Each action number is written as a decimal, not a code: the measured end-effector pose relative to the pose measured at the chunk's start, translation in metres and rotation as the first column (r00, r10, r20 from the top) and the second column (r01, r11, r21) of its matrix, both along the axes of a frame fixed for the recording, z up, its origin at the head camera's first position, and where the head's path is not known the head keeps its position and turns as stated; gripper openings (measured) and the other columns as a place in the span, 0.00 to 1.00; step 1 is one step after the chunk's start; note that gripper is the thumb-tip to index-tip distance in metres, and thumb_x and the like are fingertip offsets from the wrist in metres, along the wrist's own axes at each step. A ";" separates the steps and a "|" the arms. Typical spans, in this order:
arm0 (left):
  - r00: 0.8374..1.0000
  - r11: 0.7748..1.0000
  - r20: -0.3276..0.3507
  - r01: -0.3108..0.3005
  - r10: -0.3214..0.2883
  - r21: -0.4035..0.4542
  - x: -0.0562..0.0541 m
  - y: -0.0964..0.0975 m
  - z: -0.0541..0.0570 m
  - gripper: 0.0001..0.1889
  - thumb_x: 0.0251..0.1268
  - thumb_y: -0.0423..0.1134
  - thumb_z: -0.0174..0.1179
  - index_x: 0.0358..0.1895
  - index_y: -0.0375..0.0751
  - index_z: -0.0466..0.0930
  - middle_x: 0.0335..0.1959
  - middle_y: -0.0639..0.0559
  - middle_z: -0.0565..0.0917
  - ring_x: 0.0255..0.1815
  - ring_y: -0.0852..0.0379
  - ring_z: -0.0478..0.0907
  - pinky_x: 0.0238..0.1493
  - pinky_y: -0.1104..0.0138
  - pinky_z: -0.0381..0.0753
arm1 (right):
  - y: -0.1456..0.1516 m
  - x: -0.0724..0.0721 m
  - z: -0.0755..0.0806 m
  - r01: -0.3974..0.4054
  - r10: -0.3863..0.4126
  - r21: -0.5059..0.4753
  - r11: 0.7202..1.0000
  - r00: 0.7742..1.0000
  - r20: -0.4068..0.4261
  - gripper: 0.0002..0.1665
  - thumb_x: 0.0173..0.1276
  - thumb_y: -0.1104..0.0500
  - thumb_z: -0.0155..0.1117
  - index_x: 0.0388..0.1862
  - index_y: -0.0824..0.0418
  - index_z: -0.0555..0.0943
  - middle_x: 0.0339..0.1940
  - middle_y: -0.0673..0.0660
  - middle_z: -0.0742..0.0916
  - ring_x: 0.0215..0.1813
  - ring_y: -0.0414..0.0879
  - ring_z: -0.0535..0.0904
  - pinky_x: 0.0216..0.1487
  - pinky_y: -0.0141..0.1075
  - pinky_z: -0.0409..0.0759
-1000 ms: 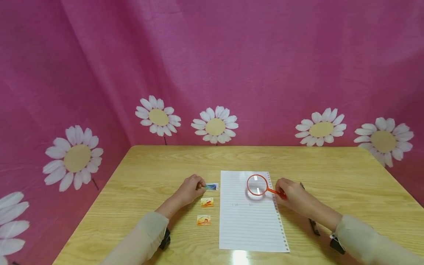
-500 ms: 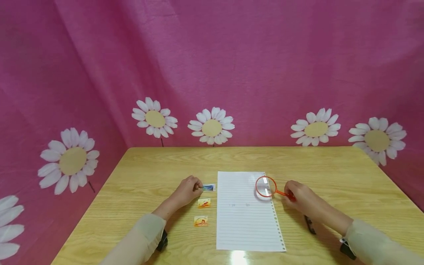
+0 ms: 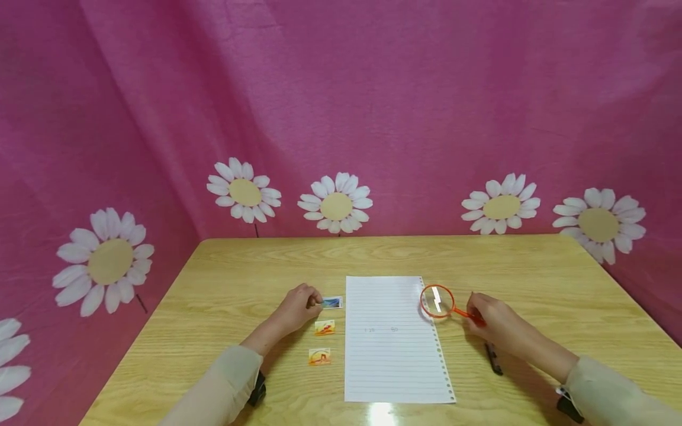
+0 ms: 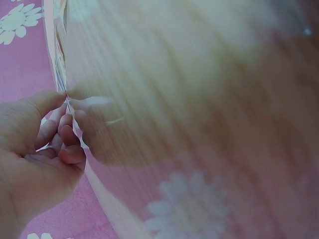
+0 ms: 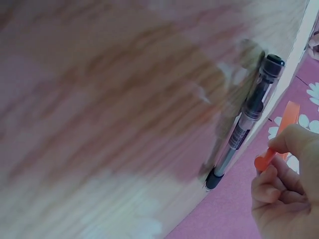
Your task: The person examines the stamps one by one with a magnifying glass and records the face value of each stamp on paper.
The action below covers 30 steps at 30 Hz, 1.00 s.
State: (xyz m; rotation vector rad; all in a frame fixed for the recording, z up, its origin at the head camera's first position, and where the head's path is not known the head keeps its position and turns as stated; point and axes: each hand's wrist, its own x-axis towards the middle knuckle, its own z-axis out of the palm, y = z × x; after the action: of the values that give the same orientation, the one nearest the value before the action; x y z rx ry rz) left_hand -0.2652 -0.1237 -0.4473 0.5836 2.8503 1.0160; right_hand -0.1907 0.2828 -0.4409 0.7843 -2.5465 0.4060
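Observation:
My right hand [image 3: 495, 319] grips the orange handle of a magnifying glass [image 3: 462, 312], whose round lens overlaps the punched right edge of a lined paper sheet [image 3: 396, 361] in the head view. In the right wrist view, thumb and fingers pinch that orange handle [image 5: 286, 122]. To the left of the sheet, my left hand [image 3: 298, 307] pinches the left end of a small blue stamp [image 3: 334, 303] with thumb and curled fingers. Two yellow-orange stamps, an upper one [image 3: 324, 328] and a lower one [image 3: 319, 357], lie in a column nearer to me.
A black-and-clear pen [image 5: 239, 124] lies on the wooden table [image 3: 266, 260] beside my right forearm, partly hidden by it in the head view. Faint pencil figures mark the sheet. A pink curtain [image 3: 341, 106] with printed daisies hangs behind and left.
My right hand has drawn the magnifying glass rightward, from over the sheet to its right edge. The left hand keeps its place at the blue stamp. The head view has shifted slightly.

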 end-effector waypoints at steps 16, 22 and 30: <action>1.000 1.000 0.013 -0.001 0.001 -0.012 0.000 -0.001 0.000 0.02 0.64 0.30 0.62 0.35 0.37 0.78 0.32 0.49 0.73 0.35 0.57 0.67 0.39 0.67 0.69 | -0.005 0.009 0.010 0.230 -0.186 -0.102 0.968 0.927 0.324 0.09 0.55 0.69 0.68 0.28 0.63 0.74 0.19 0.48 0.76 0.21 0.31 0.62 0.20 0.27 0.65; 1.000 1.000 0.012 0.006 -0.006 -0.014 -0.001 -0.001 0.000 0.02 0.64 0.30 0.62 0.35 0.37 0.78 0.32 0.49 0.72 0.35 0.57 0.67 0.39 0.67 0.69 | -0.007 0.009 0.014 0.267 -0.206 -0.127 0.955 0.909 0.362 0.10 0.56 0.67 0.69 0.27 0.63 0.75 0.20 0.50 0.78 0.20 0.31 0.65 0.20 0.28 0.67; 1.000 1.000 0.016 0.002 -0.002 -0.013 -0.002 -0.002 0.000 0.02 0.64 0.30 0.62 0.35 0.37 0.78 0.32 0.50 0.72 0.35 0.57 0.67 0.39 0.67 0.68 | -0.006 0.006 0.016 0.296 -0.219 -0.132 0.946 0.885 0.410 0.09 0.57 0.66 0.68 0.26 0.64 0.75 0.20 0.51 0.80 0.20 0.32 0.67 0.21 0.28 0.68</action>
State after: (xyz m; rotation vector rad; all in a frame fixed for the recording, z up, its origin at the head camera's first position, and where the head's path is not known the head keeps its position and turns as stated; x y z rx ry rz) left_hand -0.2670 -0.1255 -0.4474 0.5740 2.8398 0.9972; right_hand -0.1843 0.2770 -0.4250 0.3023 -2.8702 0.7705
